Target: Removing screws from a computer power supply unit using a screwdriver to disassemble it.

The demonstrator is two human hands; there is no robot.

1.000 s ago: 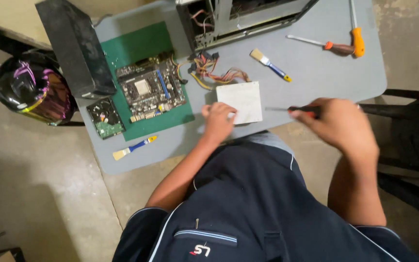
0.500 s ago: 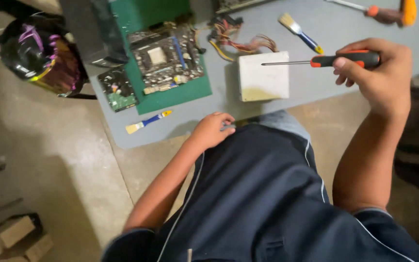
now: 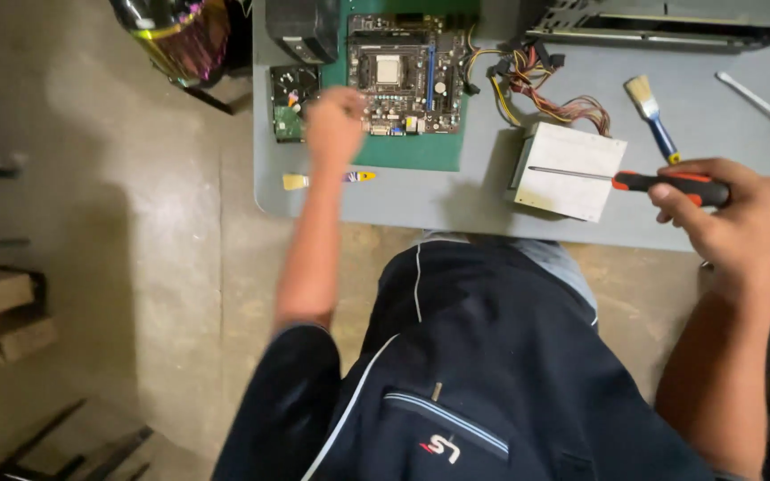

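My right hand (image 3: pixel 724 218) grips a red and black screwdriver (image 3: pixel 661 183) held level, its thin shaft reaching left over a white metal box (image 3: pixel 572 174) on the grey table (image 3: pixel 456 205). My left hand (image 3: pixel 336 125) is a blurred fist raised over the left part of the table, just beside the green mat (image 3: pixel 416 151) that carries a motherboard (image 3: pixel 407 76). Whether it holds anything small is not visible. A bare drive circuit board (image 3: pixel 291 102) lies right by that hand.
A small yellow and blue brush (image 3: pixel 327 178) lies near the table's front left edge; a larger blue-handled brush (image 3: pixel 652 116) and a bundle of coloured cables (image 3: pixel 545 89) lie at the back. A second screwdriver (image 3: pixel 768 111) is far right. An open metal case (image 3: pixel 670 22) stands behind.
My left hand left the table's front edge and rose leftward to the circuit boards. My right hand kept the screwdriver level over the white box. The view shifted left.
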